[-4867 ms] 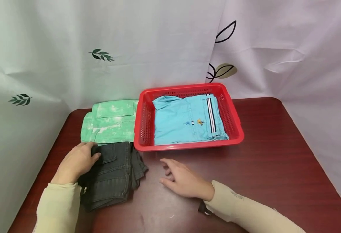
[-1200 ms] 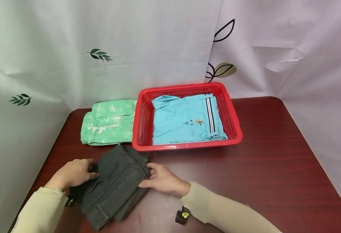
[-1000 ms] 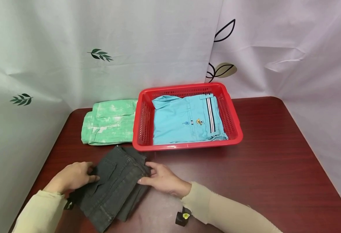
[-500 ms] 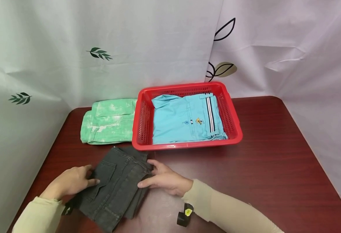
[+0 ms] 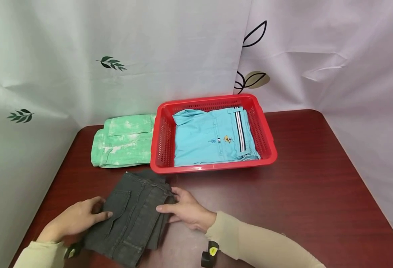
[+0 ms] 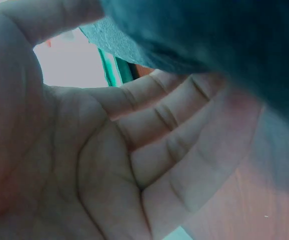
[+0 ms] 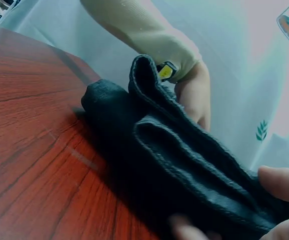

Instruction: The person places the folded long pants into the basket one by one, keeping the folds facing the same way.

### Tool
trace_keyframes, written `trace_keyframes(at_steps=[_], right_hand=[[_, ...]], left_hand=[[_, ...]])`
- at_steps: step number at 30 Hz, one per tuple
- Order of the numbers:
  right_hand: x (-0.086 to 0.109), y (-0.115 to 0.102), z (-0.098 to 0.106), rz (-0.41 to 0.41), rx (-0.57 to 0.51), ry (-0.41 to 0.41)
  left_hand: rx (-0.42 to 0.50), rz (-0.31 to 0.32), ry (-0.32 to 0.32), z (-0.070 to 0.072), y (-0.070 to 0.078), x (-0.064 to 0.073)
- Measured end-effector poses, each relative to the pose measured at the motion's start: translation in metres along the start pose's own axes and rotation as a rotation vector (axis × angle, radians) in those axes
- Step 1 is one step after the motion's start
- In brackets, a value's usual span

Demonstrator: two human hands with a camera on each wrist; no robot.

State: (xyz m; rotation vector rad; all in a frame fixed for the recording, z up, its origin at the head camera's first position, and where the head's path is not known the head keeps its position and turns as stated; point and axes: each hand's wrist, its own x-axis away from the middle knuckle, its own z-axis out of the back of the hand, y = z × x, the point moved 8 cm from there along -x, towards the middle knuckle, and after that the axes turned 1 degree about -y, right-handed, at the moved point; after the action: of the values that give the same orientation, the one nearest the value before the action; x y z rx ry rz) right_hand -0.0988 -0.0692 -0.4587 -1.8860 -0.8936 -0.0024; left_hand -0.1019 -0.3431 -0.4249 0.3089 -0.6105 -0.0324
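A folded pair of dark grey jeans (image 5: 127, 219) lies at an angle at the front left of the table, its back pocket facing up. My left hand (image 5: 79, 219) grips the jeans' left edge, thumb on top. In the left wrist view, the left fingers (image 6: 169, 130) reach beneath the dark cloth (image 6: 184, 35). On the opposite edge, my right hand (image 5: 187, 210) pinches the layers between its thumb above and fingers largely hidden below. The right wrist view shows the stacked folds of the jeans (image 7: 184, 155) tilted up from the table, with the right thumb (image 7: 279, 182) against them.
Behind the jeans stands a red plastic basket (image 5: 213, 168) holding folded light blue shorts (image 5: 196, 137) with a striped waistband. Folded green tie-dyed pants (image 5: 126, 139) lie against its left side. A white curtain (image 5: 183, 48) backs the dark red table (image 5: 310, 178).
The jeans have been drawn toward me and turned from beside the green pants. My right hand, earlier apart from them, now grips their right edge. Most recently they have shifted slightly closer.
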Motion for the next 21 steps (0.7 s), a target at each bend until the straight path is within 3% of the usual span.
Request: trace_keyframes(at_steps=[6,11,15,21], right_hand=[[-0.003,-0.002,-0.002,0.041,0.008,-0.015],[-0.002,-0.001,-0.006,0.045,0.055,-0.029],[-0.003,0.001,-0.01,0.041,0.009,-0.049],[-0.006,0.006,-0.007,0.01,0.018,-0.005]], left_hand=[[0.122,0.015,-0.015,-0.008,-0.01,0.007],[0.146,0.049,-0.031,-0.015,-0.015,0.008],[0.2,0.047,-0.03,-0.018,-0.016,0.011],[0.321,0.056,-0.019,-0.022,-0.017,0.014]])
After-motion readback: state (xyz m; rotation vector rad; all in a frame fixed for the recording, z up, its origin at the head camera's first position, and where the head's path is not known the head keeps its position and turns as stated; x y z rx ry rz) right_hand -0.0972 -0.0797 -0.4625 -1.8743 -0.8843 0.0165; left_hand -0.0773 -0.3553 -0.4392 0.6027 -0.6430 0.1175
